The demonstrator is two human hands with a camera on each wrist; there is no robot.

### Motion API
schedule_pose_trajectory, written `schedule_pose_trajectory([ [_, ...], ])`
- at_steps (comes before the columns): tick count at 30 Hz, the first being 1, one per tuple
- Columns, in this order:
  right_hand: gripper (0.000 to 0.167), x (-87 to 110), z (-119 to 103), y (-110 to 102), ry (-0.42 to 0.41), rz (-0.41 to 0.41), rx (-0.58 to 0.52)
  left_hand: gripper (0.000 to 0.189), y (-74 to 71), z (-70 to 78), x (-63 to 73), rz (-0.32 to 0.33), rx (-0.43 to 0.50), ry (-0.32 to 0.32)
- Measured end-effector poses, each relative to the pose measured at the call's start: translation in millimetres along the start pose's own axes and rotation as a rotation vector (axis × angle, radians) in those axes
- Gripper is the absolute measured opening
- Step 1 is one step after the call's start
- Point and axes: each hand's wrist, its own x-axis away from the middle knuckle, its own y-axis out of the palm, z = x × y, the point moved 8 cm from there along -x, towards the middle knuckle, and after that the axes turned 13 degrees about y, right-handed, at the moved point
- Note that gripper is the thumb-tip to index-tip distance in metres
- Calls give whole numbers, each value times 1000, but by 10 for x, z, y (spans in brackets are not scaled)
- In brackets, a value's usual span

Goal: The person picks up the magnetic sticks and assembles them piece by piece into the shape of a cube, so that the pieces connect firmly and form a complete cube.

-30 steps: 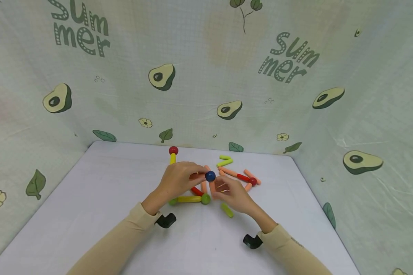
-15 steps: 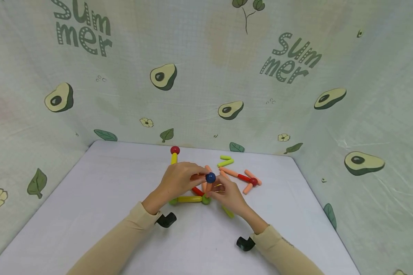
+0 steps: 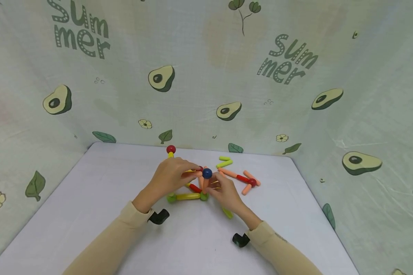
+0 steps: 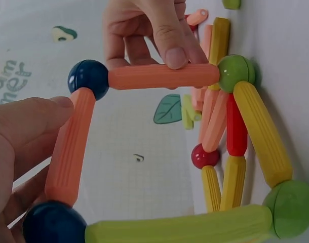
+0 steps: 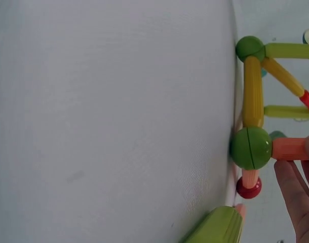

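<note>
Right hand (image 3: 228, 195) has brought an orange stick (image 4: 162, 77) onto a green ball (image 4: 236, 74), fingers gripping it; left hand (image 3: 168, 178) pinches a second orange stick (image 4: 71, 152); lime sticks (image 3: 224, 164) lie near the surface's (image 3: 206, 244) far edge.

Pretty plain getup: beige long sleeves, left sleeve (image 3: 101, 240) at lower left of the frame, right sleeve (image 3: 287, 254) at lower right, both with wide cuffs (image 3: 134, 214). Right one's got a small dark marking (image 3: 281, 237) — too tiny to read. Stubby black bent gadget (image 3: 159, 217) by each cuff — left hand (image 3: 170, 177) and right hand (image 3: 228, 193) are bare.
</note>
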Motion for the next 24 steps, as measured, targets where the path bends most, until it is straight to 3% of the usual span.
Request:
schedule_pose_trajectory([
  [5, 32, -17, 16, -2, 26, 9, 18, 33, -145, -70, 226, 49, -57, -42],
  [12, 32, -23, 35, -33, 45, 30, 40, 40, -182, -182, 553, 98, 10, -126],
  [24, 32, -2, 35, -69, 80, 2, 64, 42, -116, -172, 698, 110, 39, -101],
])
